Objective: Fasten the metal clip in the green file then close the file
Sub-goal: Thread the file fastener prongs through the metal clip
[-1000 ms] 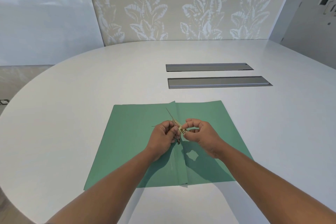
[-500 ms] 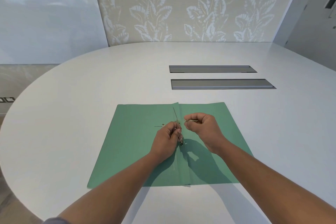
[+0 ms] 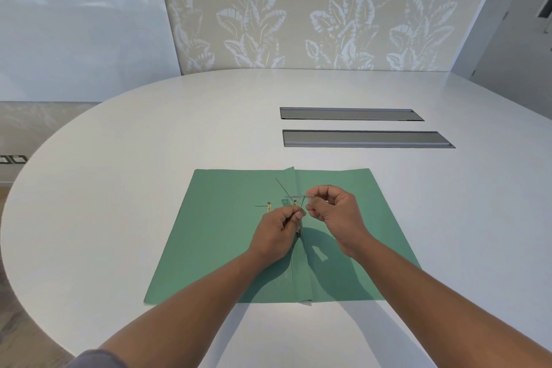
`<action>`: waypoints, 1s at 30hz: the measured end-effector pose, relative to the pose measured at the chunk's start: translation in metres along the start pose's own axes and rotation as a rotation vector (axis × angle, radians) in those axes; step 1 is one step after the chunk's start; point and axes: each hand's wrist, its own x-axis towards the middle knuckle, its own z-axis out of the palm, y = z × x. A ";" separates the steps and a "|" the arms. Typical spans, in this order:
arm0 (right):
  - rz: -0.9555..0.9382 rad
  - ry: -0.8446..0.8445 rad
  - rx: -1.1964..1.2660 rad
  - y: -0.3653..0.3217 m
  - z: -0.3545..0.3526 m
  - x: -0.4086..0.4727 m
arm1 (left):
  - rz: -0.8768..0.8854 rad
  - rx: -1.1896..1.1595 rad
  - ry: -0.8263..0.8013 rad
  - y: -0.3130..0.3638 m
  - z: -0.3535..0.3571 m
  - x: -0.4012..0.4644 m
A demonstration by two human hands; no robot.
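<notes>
The green file (image 3: 227,236) lies open and flat on the white table, its spine fold running toward me. A thin metal clip prong (image 3: 302,204) stands up at the spine, pinched at its base by my left hand (image 3: 276,231). Another prong (image 3: 282,185) slants up and away along the fold. My right hand (image 3: 334,213) hovers just right of the spine, holding a flat metal clip bar (image 3: 298,196) by its end. A small brass piece (image 3: 269,205) lies on the left leaf.
The white oval table (image 3: 149,173) has two grey recessed slots (image 3: 358,139) behind the file. A leaf-patterned wall stands at the table's far edge. The table's rounded edge falls away at the left.
My right hand has lifted slightly and now holds the metal bar out level above the spine. My left hand stays on the prong. The brass piece on the left leaf is now uncovered.
</notes>
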 end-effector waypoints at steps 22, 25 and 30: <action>-0.039 -0.102 -0.269 0.010 0.000 -0.007 | -0.071 0.000 0.030 0.007 -0.004 -0.002; -0.122 -0.123 -0.366 0.014 0.002 -0.011 | -0.106 -0.062 0.046 0.010 -0.007 -0.003; -0.317 -0.137 -0.544 0.025 0.002 -0.016 | -0.175 -0.221 0.069 0.015 -0.011 -0.004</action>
